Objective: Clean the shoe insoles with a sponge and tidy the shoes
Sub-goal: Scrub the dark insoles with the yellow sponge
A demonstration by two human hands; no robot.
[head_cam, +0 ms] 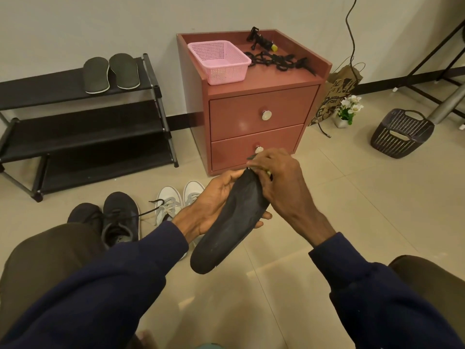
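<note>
Over the floor, your left hand gripped the black insole; your right hand pinched a small yellowish object against its tip.

Both forearms, in dark blue sleeves, rise from the lower corners and converge at centre frame. Left hand: palm up, fingers cupped beneath the insole, thumb on its upper edge. Right hand: back toward the camera, wrist bent, fingers curled at the insole's far tip, pinching a mostly hidden yellowish object.
</note>
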